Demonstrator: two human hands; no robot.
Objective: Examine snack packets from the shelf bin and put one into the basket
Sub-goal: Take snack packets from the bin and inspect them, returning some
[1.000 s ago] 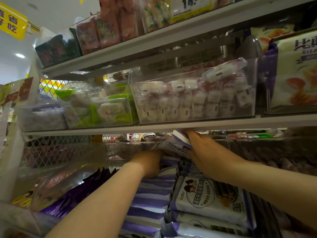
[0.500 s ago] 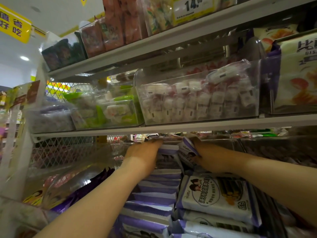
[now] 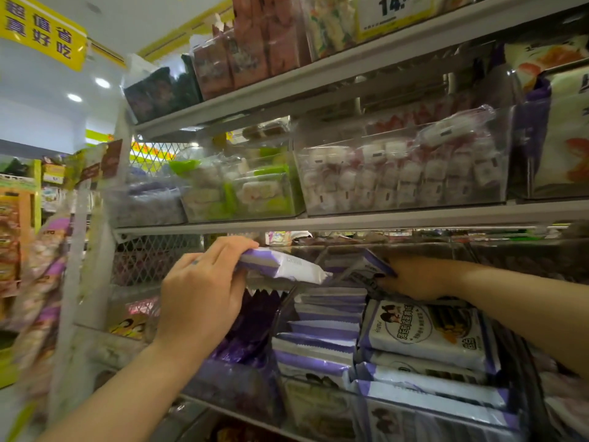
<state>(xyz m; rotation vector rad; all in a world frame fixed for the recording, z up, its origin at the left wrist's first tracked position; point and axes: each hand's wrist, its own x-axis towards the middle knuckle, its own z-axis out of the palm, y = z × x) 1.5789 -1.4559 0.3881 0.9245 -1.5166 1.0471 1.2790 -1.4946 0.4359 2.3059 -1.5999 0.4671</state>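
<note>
A person reaches with both bare arms into a clear plastic shelf bin (image 3: 322,406) of snacks on a shop shelf. The left hand (image 3: 204,291) has its grip closed on one end of a snack packet (image 3: 293,266), fingers over the top and thumb beneath, holding it level in the air above the bin's left rows. The right hand (image 3: 417,277) is deeper in the bin, its grip curled on the purple edge of a second packet (image 3: 374,263), fingertips partly hidden. The basket is not in view. Both packets are flat, pillow-shaped pouches of glossy film, white with purple bands and crimped, saw-toothed ends; the stacked packets (image 3: 424,333) below lie overlapping like tiles. Held by one end only, the slick film could slide from the left grip and drop back among the rows. The metal shelf above (image 3: 382,220) sits close over the bin, so the second packet may snag on its edge, or drag neighbours out. Squeezing hard could crush whatever is inside.
</note>
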